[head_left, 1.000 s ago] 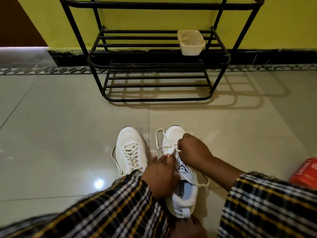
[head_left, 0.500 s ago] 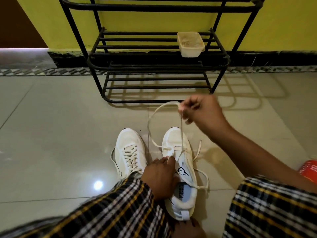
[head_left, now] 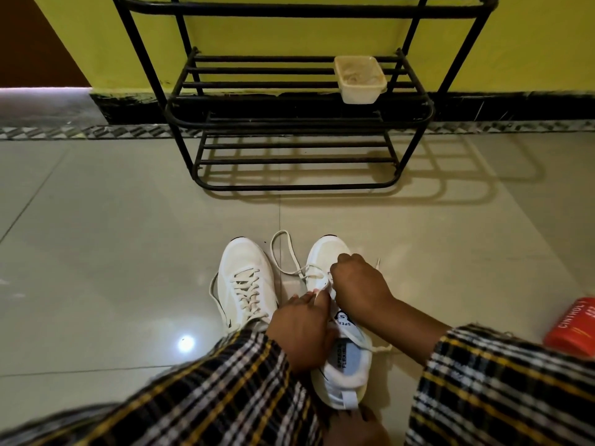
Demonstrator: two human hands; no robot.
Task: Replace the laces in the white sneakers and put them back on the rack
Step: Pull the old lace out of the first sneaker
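Two white sneakers stand side by side on the tiled floor in front of me. The left sneaker (head_left: 245,284) is laced. The right sneaker (head_left: 343,355) has a loose white lace (head_left: 283,252) looping out to its left by the toe. My right hand (head_left: 360,284) sits over the eyelets with its fingers curled, pinching the lace. My left hand (head_left: 301,333) grips the right sneaker's side near the tongue, fingertips touching the lace. The black metal shoe rack (head_left: 299,123) stands against the yellow wall ahead.
A cream plastic tub (head_left: 359,79) sits on the rack's middle shelf at the right. A red packet (head_left: 573,326) lies on the floor at the right edge. My checked sleeves fill the bottom of the view. Bare tiles lie between sneakers and rack.
My right hand, which had pulled the lace up high toward the rack, has come back down onto the right sneaker's eyelets. The lace loop has dropped to the floor. My left hand stayed put.
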